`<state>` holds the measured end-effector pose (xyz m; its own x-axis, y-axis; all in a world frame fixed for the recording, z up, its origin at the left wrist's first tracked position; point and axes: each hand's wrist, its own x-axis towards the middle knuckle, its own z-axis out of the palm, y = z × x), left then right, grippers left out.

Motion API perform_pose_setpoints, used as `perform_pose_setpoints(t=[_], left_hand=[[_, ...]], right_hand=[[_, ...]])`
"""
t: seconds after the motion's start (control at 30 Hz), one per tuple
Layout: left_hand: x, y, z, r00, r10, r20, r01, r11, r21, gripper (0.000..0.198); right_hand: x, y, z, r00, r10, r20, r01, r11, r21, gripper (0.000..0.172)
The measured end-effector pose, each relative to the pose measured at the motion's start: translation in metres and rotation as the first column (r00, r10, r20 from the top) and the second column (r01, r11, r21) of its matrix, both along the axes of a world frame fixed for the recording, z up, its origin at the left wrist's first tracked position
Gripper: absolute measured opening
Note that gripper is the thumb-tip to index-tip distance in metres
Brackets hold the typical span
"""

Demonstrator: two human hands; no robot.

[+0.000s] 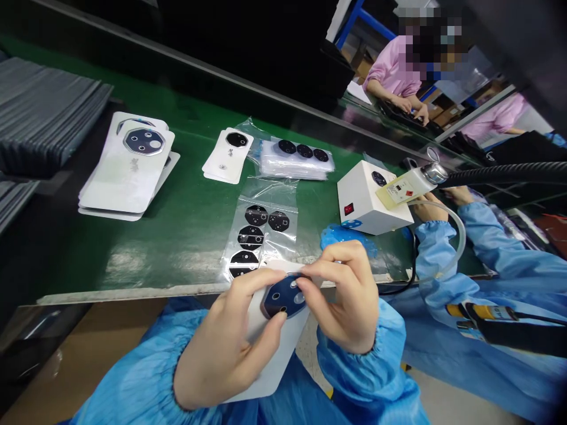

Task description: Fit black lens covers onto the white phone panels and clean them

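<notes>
My left hand (221, 339) holds a white phone back cover (266, 372) above my lap, fingers at its top edge and thumb by the dark camera plate. On that cover the blue-black camera plate (283, 297) has several round holes. My right hand (348, 301) is closed at the cover's upper right corner, its thumb on the camera plate and its index finger at the edge. Just beyond my hands, a clear plastic bag (286, 198) lies on the bench with several black camera plates (251, 237) on it.
Left on the green bench (186, 236) is a stack of white phone covers (128, 177), with smaller white cards (228, 156) beyond. Bagged plates (296, 159) lie behind. A white box (374, 198) and pump bottle (411, 186) stand right, near a co-worker's blue sleeves (509, 236). Grey trays (48, 106) sit far left.
</notes>
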<state>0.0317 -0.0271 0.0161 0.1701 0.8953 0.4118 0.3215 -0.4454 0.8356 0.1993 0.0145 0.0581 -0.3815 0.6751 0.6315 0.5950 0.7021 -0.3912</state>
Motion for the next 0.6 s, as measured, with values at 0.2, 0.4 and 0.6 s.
perform_pose_setpoints(t=[0.2, 0.4, 0.6], left_hand=[[0.0020, -0.0032, -0.0012, 0.998, 0.025, -0.049, -0.023, 0.999, 0.046, 0.049], [0.0008, -0.0038, -0.0005, 0.999, 0.026, -0.041, -0.025, 0.999, 0.039, 0.049], [-0.0013, -0.0028, 0.0005, 1.000, -0.010, -0.023, 0.010, 1.000, 0.003, 0.048]], right_hand=[[-0.0032, -0.0030, 0.0032, 0.998, -0.018, 0.064, 0.019, 1.000, -0.009, 0.008], [-0.0013, 0.0014, -0.0017, 0.989, -0.017, 0.150, -0.012, 0.982, 0.190, 0.005], [0.0017, 0.0030, -0.0029, 0.977, 0.040, 0.211, -0.116, 0.925, 0.362, 0.008]])
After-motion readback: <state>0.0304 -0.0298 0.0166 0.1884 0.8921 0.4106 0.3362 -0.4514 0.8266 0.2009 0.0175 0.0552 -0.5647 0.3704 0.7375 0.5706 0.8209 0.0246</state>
